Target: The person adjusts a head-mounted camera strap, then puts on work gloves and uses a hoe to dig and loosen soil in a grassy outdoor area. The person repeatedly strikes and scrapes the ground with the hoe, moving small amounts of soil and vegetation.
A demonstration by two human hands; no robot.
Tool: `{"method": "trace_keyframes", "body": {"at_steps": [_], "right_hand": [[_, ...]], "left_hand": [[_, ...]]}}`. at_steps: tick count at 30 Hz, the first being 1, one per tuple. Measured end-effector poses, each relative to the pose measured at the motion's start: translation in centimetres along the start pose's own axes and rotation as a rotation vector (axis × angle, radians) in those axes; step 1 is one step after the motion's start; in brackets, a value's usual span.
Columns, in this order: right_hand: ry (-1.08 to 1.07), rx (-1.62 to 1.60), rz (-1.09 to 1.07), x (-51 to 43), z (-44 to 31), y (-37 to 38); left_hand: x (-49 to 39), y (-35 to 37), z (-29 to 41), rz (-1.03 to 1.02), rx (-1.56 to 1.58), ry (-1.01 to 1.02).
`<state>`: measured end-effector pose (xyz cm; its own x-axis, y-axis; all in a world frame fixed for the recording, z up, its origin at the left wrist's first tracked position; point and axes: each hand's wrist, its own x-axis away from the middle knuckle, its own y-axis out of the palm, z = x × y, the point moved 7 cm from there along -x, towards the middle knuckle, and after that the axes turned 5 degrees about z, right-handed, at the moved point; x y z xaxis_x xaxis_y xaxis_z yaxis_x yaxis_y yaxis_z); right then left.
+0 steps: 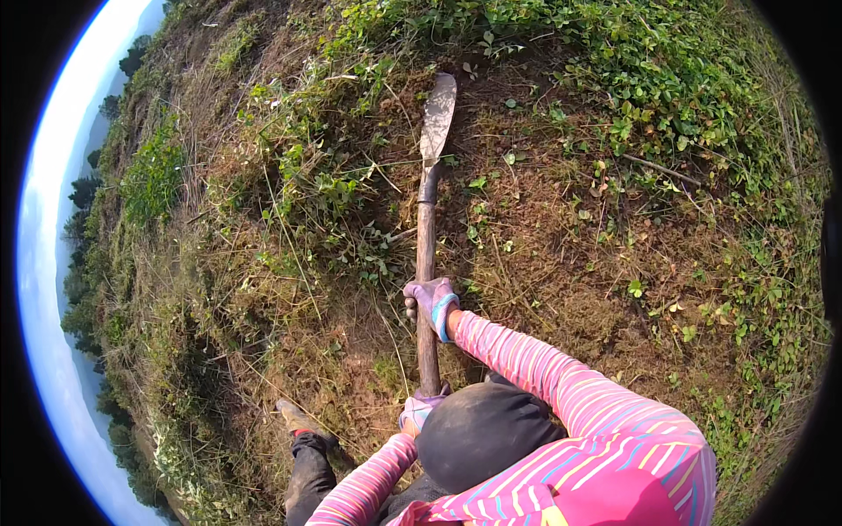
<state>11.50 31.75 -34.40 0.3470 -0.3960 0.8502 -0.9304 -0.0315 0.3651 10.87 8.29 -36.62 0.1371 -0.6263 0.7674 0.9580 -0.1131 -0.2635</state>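
Note:
A long-handled brush-clearing blade reaches straight out in front of me, low over the ground. Its broad, rounded metal end is speckled with dirt, and a dark socket joins it to a rough wooden handle. My right hand, in a purple glove with a blue cuff, grips the handle around its middle. Close to the butt end, my left hand holds the same handle, gloved too and partly hidden beside my bent dark-trousered knee. Cut stems and leaves lie left of the blade.
Low green leafy plants cover the upper right. Brown soil with dry moss and litter spreads right of the handle, where a thin stick lies. My shod foot rests at lower left. The slope drops towards trees at far left.

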Motion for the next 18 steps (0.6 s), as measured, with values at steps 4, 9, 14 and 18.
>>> {"method": "trace_keyframes", "body": {"at_steps": [4,9,14,18], "right_hand": [[-0.067,-0.184,-0.083,1.2,0.8,-0.7],[-0.546,-0.383,0.15,4.1,-9.2,-10.7],[-0.765,-0.549,0.283,7.5,-21.1,-17.2],[-0.539,-0.28,0.261,1.4,-20.3,-10.2]], "left_hand": [[1.4,-2.8,0.8,-0.019,-0.11,0.198],[-4.0,-2.7,15.6,-0.119,-0.563,0.073],[-8.0,-2.5,30.5,-0.14,-0.771,0.538],[-7.6,-2.1,25.7,-0.134,-0.763,0.702]]}}
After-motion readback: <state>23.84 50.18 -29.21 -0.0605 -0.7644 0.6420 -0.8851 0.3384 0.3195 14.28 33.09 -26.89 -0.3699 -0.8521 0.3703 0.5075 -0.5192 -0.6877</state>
